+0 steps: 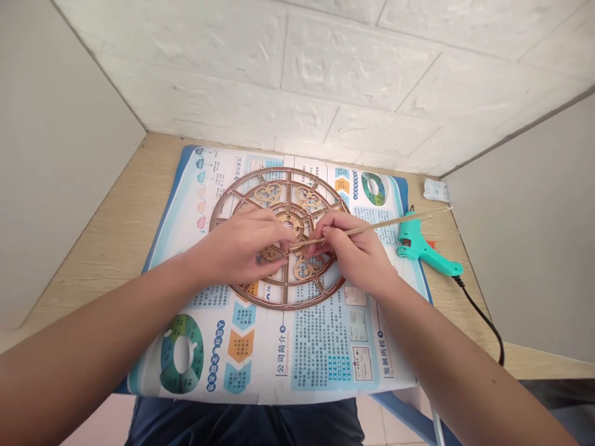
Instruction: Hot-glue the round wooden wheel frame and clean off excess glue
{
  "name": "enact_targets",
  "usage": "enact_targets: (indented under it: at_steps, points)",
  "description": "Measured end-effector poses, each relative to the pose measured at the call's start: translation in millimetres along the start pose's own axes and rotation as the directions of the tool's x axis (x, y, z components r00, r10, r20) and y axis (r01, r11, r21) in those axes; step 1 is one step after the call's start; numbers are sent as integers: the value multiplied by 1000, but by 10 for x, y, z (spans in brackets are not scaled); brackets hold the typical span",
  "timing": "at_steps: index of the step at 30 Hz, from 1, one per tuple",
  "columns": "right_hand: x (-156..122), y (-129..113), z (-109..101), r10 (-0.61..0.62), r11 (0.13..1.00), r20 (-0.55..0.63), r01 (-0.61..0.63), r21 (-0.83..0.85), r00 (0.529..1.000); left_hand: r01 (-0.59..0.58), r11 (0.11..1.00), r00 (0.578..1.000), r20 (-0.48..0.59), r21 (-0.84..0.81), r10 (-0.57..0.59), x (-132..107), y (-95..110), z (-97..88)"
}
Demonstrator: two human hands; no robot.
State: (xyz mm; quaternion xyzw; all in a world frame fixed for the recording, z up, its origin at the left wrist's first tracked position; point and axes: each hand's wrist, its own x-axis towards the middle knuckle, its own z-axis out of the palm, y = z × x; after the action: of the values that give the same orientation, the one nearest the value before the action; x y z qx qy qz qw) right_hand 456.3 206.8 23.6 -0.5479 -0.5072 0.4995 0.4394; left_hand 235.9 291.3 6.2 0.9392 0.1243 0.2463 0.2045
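Note:
A round brown openwork wooden frame [242,186] with carved scroll pieces lies flat on a printed blue-and-white poster [297,353]. My left hand [242,248] rests on the frame's middle, its fingers curled over a small carved piece. My right hand [357,251] pinches a thin wooden stick [395,223], whose near tip meets the frame's centre beside my left fingertips. The stick's far end reaches out to the right, over the glue gun.
A teal glue gun [421,248] lies on the table right of the poster, its black cord [483,316] running off the front edge. A small white packet [436,191] sits in the back right corner. White walls enclose the wooden table [125,223] on three sides.

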Motion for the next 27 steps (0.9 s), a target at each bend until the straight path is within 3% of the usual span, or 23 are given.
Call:
enact_targets:
  at_steps: [7,12,18,27]
  points:
    - [-24,-5,-27,-35,999,-13,35,-16,999,-79,994,995,68,74,74,23,53,22]
    - [-34,5,-36,-50,998,-25,51,23,998,-52,996,994,94,68,46,68,101,16]
    - [-54,22,-40,-66,997,-40,68,36,997,-60,995,998,32,81,57,75,96,51]
    - [-96,-62,-81,-235,924,43,237,-301,971,-98,992,994,-33,84,101,68,80,89]
